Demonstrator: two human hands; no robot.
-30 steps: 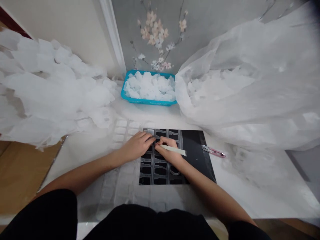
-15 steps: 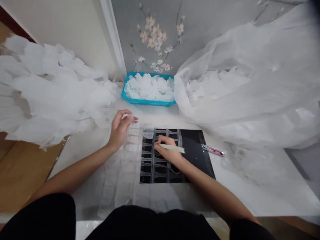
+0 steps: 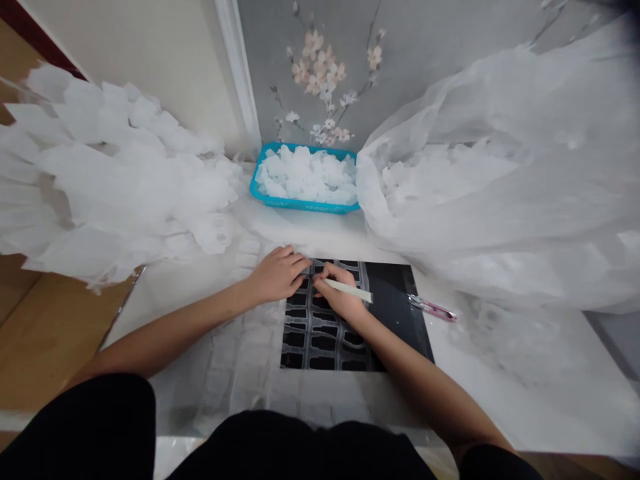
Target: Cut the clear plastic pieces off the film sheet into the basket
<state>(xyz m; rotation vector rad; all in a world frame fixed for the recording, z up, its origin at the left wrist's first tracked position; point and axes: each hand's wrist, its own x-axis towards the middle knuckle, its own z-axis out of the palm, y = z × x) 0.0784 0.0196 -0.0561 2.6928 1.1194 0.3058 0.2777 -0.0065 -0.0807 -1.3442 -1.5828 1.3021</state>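
Right grip (image 3: 340, 297) closed narrowly around a slim cream tool (image 3: 349, 289), left grip (image 3: 274, 275) curled just beside it on a black cut-out sheet (image 3: 395, 293) on the white surface (image 3: 500, 393); teal plastic basket (image 3: 300, 207) of white scraps beyond both grips, below a grey floral wall (image 3: 320, 73)

A black top (image 3: 295, 450) — short sleeves (image 3: 80, 427) — leaves the forearms (image 3: 165, 350), left hand (image 3: 274, 275) and right hand (image 3: 340, 293) bare.

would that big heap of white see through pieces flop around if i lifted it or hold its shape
Probably floppy and very light: the translucent pieces look film-thin, and they seem to sag over the edge of the white table. They'd likely slip apart too, since the heap looks loosely piled, with separate ragged edges.
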